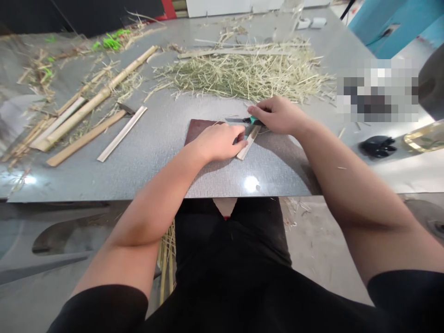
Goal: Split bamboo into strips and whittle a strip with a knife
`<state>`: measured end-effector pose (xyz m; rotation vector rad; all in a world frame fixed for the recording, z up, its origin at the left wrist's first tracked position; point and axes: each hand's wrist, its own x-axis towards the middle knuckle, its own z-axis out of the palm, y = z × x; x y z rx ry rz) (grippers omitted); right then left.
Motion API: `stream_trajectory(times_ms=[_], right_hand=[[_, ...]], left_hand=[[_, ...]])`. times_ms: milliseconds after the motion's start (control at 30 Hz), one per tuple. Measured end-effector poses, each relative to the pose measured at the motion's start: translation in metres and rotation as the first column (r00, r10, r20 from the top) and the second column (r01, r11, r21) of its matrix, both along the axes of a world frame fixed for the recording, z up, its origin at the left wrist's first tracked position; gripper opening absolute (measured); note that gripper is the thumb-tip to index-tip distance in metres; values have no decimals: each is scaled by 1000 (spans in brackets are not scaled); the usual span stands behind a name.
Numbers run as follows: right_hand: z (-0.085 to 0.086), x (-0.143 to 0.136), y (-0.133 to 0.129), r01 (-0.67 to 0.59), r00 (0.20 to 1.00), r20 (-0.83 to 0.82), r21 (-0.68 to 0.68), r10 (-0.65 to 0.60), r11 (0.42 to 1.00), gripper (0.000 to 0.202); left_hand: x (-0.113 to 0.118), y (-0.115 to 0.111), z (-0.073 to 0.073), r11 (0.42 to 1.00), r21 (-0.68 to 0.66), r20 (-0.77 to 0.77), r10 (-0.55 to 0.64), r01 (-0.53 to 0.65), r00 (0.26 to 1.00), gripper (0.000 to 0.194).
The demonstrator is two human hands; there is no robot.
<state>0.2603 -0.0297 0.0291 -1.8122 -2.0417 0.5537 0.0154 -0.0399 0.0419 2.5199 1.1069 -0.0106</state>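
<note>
My right hand point(279, 114) is closed around a knife with a teal and black handle point(254, 120); its thin blade points left above the table. Beneath that hand lies a short split bamboo strip point(247, 147), slanting toward me, its upper end partly covered. My left hand point(224, 141) is curled with thumb and forefinger pinched at the left edge of the strip. Part of its grip is hidden behind the fingers. A dark reddish-brown flat piece point(197, 128) lies under my left hand and wrist.
A broad heap of pale bamboo shavings point(236, 74) spreads behind my hands. On the left lie a long bamboo pole point(90, 106), a wooden-handled tool point(86, 138) and a pale split strip point(122, 134). A black object point(377, 146) sits at the right. The table's front edge is close to me.
</note>
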Motion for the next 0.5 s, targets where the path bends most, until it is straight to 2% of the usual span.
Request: stream_trajectory(times_ms=[300,500], right_hand=[[-3,-1,4,45,998,-40,-5,-46,999,88],[-3,1,3,26,999,-42,6,-25,1000,89]], left_hand=[[-1,-1,1,1000,5,-4,-5,5,1000,46],[-1,-1,2,1000,-1,-6,-9,9,1000,46]])
